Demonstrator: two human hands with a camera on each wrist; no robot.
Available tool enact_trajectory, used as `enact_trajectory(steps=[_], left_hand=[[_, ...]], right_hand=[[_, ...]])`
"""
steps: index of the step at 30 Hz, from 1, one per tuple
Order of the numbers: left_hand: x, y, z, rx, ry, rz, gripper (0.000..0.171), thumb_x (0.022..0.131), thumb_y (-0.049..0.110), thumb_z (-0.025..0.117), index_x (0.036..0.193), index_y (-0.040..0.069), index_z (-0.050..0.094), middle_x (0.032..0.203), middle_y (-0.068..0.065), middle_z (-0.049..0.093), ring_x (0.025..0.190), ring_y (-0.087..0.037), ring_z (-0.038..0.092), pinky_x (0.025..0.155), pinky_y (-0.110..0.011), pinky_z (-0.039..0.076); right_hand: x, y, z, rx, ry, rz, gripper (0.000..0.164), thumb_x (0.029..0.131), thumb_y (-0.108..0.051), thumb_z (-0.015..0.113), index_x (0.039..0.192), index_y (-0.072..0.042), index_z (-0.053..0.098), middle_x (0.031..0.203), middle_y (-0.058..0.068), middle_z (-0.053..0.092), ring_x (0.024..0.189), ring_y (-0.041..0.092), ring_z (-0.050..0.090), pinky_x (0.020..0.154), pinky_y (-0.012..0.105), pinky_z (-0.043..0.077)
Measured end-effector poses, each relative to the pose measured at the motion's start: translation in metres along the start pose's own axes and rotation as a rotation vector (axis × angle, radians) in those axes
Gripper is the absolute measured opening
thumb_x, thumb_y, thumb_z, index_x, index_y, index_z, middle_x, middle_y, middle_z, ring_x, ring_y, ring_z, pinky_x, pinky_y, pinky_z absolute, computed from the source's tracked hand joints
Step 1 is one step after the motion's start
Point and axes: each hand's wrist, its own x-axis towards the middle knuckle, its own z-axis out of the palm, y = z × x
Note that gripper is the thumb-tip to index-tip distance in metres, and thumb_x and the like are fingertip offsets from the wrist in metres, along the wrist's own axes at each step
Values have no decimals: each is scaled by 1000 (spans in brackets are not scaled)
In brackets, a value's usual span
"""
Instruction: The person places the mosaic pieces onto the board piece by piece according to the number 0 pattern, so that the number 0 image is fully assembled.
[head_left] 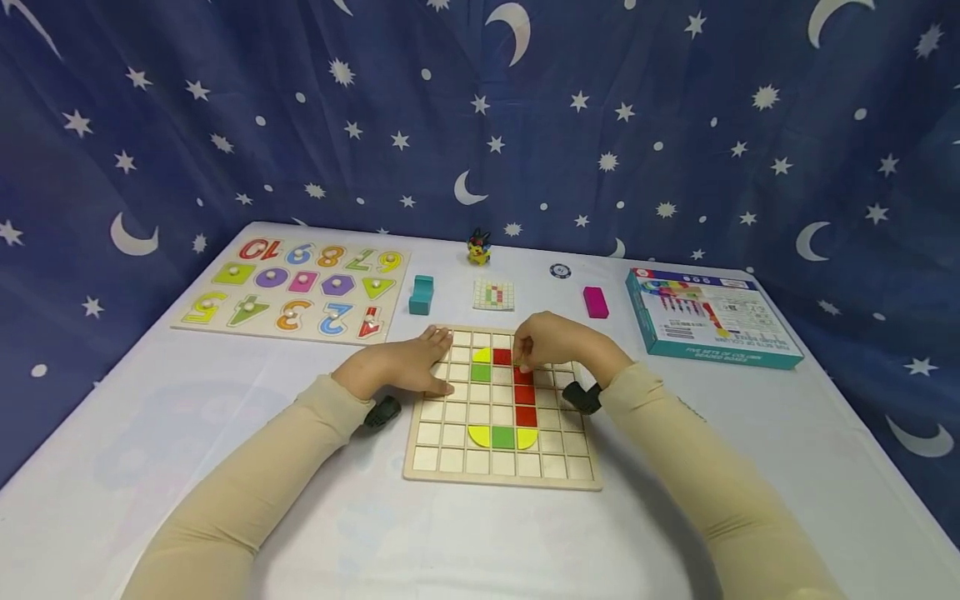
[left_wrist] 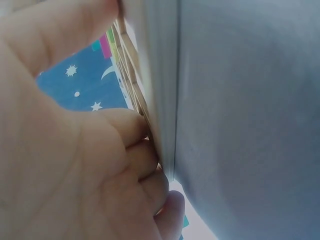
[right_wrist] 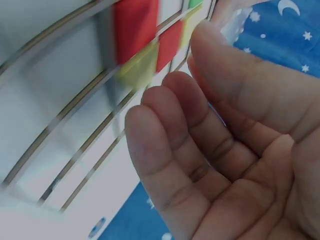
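A wooden grid board (head_left: 438,458) lies on the table, holding red squares (head_left: 526,395), green squares (head_left: 502,437) and yellow quarter-round pieces (head_left: 479,436). My left hand (head_left: 405,364) rests on the board's left side, thumb and fingers spread. The left wrist view shows its fingertips along the board's edge. Over the upper right of the coloured pieces is my right hand (head_left: 558,340), fingers bent downward. In the right wrist view a yellow piece (right_wrist: 137,70) sits beside red squares (right_wrist: 135,30), just off the fingertips; no piece shows between the fingers, and the index fingertip is hidden behind the thumb.
Behind the board lies a small pattern card (head_left: 493,295), between a teal block (head_left: 422,295) and a magenta block (head_left: 596,302). A number puzzle board (head_left: 300,287) is at left, a teal-edged box (head_left: 712,317) at right. A small figurine (head_left: 478,247) and a round chip (head_left: 560,271) stand farther back.
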Motion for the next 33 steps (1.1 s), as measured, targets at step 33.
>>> enact_trajectory(steps=[33], left_hand=[[-1,1,0,-5,-4,6,87,90,43,53,146,-2,4,154,-16,-4,142,-30,-10,115,-43,4]], right_hand=[[-112,118,1,65,6,278,19,74,-15,76,87,-7,64,79,2,55,74,16,48,65,28,40]])
